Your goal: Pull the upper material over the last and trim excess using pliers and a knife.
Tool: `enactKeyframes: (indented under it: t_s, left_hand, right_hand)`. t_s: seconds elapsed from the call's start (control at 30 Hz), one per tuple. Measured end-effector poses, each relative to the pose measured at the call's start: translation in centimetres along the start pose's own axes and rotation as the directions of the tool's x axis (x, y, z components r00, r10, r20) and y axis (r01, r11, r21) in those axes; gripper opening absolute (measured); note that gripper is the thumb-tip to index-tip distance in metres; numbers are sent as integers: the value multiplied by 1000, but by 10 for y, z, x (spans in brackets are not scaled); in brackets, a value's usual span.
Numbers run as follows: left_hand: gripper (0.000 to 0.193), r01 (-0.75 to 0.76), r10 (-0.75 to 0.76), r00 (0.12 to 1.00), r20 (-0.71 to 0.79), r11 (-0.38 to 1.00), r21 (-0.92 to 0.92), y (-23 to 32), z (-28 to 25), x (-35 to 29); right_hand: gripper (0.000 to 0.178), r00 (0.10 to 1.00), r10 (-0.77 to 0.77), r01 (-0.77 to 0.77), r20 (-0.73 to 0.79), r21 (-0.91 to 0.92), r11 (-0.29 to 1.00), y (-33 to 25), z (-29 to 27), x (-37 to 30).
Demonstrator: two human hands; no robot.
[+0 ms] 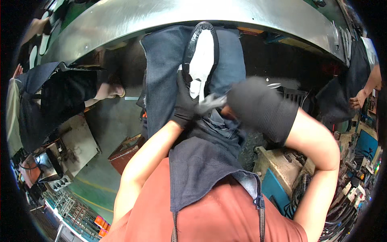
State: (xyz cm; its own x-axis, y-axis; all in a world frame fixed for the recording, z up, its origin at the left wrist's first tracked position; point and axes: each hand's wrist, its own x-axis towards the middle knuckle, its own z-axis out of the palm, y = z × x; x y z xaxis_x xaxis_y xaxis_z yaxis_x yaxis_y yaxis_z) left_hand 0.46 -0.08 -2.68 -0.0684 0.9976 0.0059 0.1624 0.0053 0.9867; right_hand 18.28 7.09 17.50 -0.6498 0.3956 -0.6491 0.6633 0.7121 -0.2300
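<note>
Left hand [186,100] gripped shoe [202,56]; right hand [254,101] clutched blurred tool [211,103]. Toe [204,26] looked wrapped, heel [194,88] seemingly unfinished.

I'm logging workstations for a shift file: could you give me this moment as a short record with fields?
Main item: dark shoe, white underside up, over the apron on the lap
Left hand: black glove, gripping the shoe near its heel end
Right hand: black glove, holding a grey tool
Tool: near the heel end; blurred, contact unclear
Ahead: curved-looking metal bench
Others: co-worker's hand at far right
</note>
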Motion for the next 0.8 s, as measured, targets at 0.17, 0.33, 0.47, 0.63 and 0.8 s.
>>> enactKeyframes:
  t_s: [0.17, 0.33, 0.47, 0.63, 0.8]
  left_hand:
    - [66, 510, -373, 839, 396, 792, -335, 61, -31, 20]
    - [64, -313, 224, 947, 231, 813, 492, 48, -37, 18]
    - [64, 127, -127, 986, 107, 992, 3, 10, -13, 30]
    - [90, -227, 207, 959, 192, 970, 85, 43, -20, 20]
    - [116, 300, -295, 831, 473, 952, 66, 85, -37, 18]
  right_hand:
    - [29, 618, -585, 683, -525, -8, 730, -22, 37, 27]
    - [47, 960, 153, 52, -233, 687, 725, 39, 72, 7]
    - [45, 949, 253, -36, -190, 729, 684, 50, 66, -13]
    - [45, 900, -25, 157, -434, 272, 949, -3, 20, -16]
    - [43, 753, -315, 453, -579, 109, 885, 13, 38, 11]
